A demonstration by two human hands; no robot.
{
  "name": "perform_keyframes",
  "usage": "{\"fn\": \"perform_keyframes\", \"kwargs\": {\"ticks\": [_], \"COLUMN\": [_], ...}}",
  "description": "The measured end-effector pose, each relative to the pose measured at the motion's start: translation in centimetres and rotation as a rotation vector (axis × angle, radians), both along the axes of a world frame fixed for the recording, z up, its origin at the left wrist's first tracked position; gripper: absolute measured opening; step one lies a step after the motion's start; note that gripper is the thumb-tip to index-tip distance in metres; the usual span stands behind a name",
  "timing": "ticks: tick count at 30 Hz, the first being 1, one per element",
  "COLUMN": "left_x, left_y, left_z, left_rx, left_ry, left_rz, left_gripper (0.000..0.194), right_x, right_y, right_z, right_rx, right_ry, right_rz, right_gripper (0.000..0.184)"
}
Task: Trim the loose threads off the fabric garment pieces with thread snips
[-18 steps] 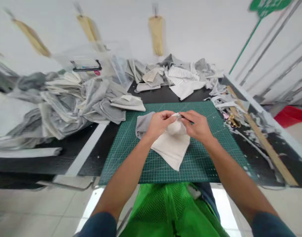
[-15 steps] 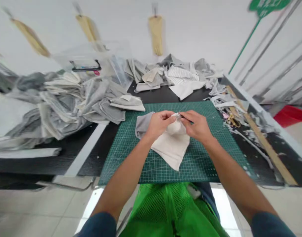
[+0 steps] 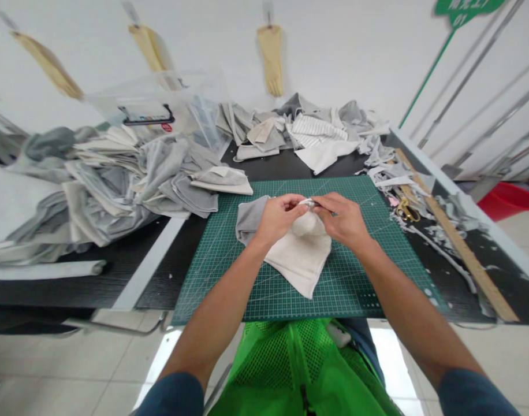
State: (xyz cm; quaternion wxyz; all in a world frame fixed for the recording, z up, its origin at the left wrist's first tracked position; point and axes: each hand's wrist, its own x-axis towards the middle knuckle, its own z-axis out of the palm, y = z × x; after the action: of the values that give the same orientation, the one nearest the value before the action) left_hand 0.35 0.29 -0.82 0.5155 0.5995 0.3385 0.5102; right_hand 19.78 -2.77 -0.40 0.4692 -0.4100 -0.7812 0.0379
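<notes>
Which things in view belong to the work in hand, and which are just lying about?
Seem part of the work:
white cloth, pinched in the left hand and right hand
green cutting mat, under it
perhaps the grey cloth, on the mat by the left hand

Seem just lying about:
fabric pile, at the left
gold-handled scissors, at the right
wooden ruler, beside them

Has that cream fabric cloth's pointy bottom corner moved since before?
No: the cream fabric cloth keeps its corner at the same spot on the green gridded cutting mat.
</notes>
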Motion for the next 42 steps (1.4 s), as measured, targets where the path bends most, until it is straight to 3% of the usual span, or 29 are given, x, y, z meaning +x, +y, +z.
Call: {"fn": "perform_keyframes", "kwargs": {"ticks": [22,32,42], "left_x": [0.03,0.27,0.13], "left_y": [-0.2,-0.07,-0.24], "left_z": [0.23,-0.32,-0.06], "left_rx": [0.014,0.175,0.231], "left_ry": [0.024,0.189,0.267], "left_rz": [0.021,0.114,0.159], "left_gripper": [0.024,0.02,0.018], "right_x": [-0.2,-0.29,-0.13], "right_y": [-0.3,-0.36,-0.04], "right_z": [0.28,0.19,-0.32], "right_rx": [-0.021,-0.03,-0.038], "right_ry": [-0.027,-0.05,-0.053], "right_rz": [-0.051,-0.065,-0.067], "right_gripper": [0.023,0.024,0.025]}}
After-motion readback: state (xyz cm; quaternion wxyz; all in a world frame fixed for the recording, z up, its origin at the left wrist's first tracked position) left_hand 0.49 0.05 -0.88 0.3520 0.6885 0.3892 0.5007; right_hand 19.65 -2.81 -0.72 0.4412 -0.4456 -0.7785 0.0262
